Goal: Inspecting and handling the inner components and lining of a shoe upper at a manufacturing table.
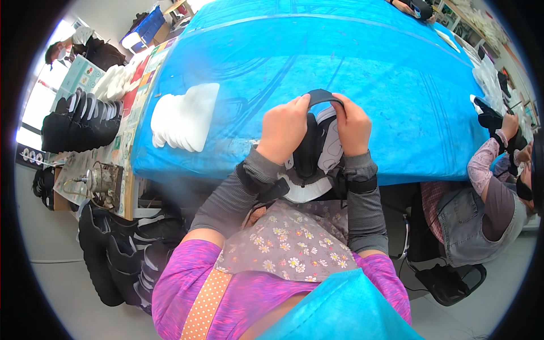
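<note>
Above the near edge of the blue-covered table, both hands hold a black and light-grey shoe point(309, 150). Its black collar edge point(322, 96) arches up between them. My left hand point(283, 130) is closed on the left side of that edge, fingers curled. On the other side my right hand point(354, 126) grips it, thumb and fingers pressed on the rim. A ribbed white part point(307, 191) shows below, close to my apron; whether it belongs to the shoe, I cannot tell. Left of my hands, a fanned stack of white insole-shaped pieces point(184, 119) lies on the table.
Blue sheeting point(396, 113) covers the table. At left, a side bench holds black shoes point(85, 122) and a metal device point(105, 184). More black shoes point(122, 249) hang or stand below it. A co-worker point(487, 198) sits at right, handling a black-and-white shoe point(487, 115).
</note>
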Available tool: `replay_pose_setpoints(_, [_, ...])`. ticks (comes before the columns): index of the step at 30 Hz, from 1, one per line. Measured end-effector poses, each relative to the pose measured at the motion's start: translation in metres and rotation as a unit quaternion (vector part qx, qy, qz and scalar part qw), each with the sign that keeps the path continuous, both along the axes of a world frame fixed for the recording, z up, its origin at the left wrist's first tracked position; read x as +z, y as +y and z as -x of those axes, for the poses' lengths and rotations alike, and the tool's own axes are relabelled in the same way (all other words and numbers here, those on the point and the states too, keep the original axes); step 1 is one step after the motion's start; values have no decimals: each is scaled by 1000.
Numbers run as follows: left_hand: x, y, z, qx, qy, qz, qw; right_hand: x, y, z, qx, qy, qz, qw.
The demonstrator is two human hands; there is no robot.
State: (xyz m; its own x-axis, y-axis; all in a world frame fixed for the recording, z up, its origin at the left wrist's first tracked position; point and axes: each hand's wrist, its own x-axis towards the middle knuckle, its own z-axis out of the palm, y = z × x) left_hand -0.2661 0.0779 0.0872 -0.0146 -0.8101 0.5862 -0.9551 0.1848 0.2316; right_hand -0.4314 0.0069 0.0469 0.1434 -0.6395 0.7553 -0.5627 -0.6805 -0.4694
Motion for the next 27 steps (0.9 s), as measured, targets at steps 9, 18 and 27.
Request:
replay_pose_setpoints(9, [17, -13, 0, -9, -44, -93, 995, 6, 9, 5, -33, 56, -50, 997])
replay_pose_setpoints(18, [19, -24, -5, -103, -49, -31, 993, 16, 9, -1, 20, 30, 76, 996])
replay_pose_setpoints(27, [17, -20, -9, -113, -35, 32, 992, 26, 15, -7, 31, 15, 57, 998])
